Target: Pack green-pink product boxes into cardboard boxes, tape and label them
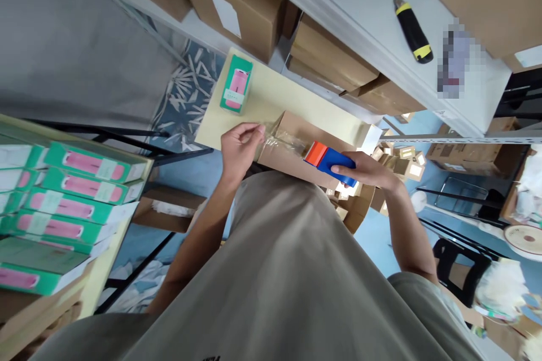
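Note:
A small brown cardboard box point(292, 164) lies on the cream tabletop point(277, 84) right in front of my body. Clear packing tape point(290, 142) runs across it, catching the light. My left hand point(237, 153) is at the box's left end, thumb and forefinger pinched on the loose tape end. On the right, my right hand point(367, 169) is wrapped around a blue and orange tape dispenser point(339, 165), its orange head against the top of the box. My fingers cover part of the dispenser's handle.
A green box with a pink bottle picture point(236, 84) stands at the table's far left. Similar green boxes point(80, 192) are stacked at left. A shelf overhead holds black-and-yellow pliers point(412, 31); large cartons point(237, 0) sit below it. Small boxes point(404, 161) are piled at right.

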Tool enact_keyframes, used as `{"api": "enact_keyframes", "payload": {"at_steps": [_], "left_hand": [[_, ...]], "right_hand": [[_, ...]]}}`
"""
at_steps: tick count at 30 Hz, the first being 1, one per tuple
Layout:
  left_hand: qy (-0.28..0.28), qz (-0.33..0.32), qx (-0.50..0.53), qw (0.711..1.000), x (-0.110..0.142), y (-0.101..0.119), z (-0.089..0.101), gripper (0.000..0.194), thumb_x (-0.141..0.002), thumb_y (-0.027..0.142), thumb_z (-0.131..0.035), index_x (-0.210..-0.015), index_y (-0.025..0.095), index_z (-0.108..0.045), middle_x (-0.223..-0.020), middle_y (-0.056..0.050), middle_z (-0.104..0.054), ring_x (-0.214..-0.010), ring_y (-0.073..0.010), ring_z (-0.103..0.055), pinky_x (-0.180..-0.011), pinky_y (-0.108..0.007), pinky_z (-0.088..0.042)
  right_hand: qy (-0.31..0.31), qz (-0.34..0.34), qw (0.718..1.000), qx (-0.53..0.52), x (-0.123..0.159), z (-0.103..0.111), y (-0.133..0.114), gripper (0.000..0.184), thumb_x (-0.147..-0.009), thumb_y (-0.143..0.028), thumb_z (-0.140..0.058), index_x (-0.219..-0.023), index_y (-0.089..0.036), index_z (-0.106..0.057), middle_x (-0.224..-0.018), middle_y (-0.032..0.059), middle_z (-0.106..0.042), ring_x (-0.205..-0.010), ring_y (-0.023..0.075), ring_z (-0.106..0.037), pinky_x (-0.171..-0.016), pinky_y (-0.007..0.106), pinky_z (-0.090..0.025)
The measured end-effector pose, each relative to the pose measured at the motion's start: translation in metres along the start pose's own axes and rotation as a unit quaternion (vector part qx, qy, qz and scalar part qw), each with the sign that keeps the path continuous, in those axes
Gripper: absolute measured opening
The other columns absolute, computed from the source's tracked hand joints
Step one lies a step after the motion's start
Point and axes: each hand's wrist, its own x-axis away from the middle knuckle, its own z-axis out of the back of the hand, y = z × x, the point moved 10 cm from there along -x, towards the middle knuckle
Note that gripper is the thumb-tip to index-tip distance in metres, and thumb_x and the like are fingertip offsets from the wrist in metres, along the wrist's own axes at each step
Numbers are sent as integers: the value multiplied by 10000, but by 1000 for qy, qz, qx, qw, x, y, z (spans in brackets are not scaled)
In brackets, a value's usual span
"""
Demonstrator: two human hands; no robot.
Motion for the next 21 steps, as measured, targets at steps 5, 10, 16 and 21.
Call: {"api": "enact_keyframes", "payload": {"at_steps": [5, 10, 16, 21], "left_hand": [[18, -1, -60, 998, -11, -30, -1, 473, -790, 640, -860, -906, 185, -802, -843, -50, -777, -788, -201, -729, -747, -310, -610], [-2, -33, -151, 988, -16, -32, 1, 494, -838, 617, -848, -1103, 202, -825, -1004, -60, -805, -820, -178, -711, -784, -294, -574], [-114, -111, -190, 969, -14, 9, -15, 499, -936, 526, -788, -1310, 196, -812, -1184, -96, -820, -945, -189, -753, -857, -294, -589], [-178, -130, -224, 950, -22, 25, -32, 380, -932, 490, -784, -1180, 212, -862, -1076, -86, -840, -921, -223, -762, -895, -342, -609]], "right_hand": [[11, 11, 999, 33, -2, -3, -7, 702, -931, -912, -686, -925, -210, -688, -819, 47, -745, -709, 193, -691, -595, 302, -503], [12, 19, 999, 40, -4, -3, -9, 727, -934, -939, -651, -915, -214, -696, -819, 34, -726, -714, 196, -669, -611, 320, -470], [0, 23, 999, 34, -6, -6, -9, 726, -948, -933, -633, -913, -211, -706, -772, 29, -731, -697, 190, -674, -620, 313, -458], [8, 47, 999, 15, -2, -4, -13, 731, -933, -944, -643, -878, -217, -691, -768, 38, -736, -687, 199, -667, -611, 322, -446]]}}
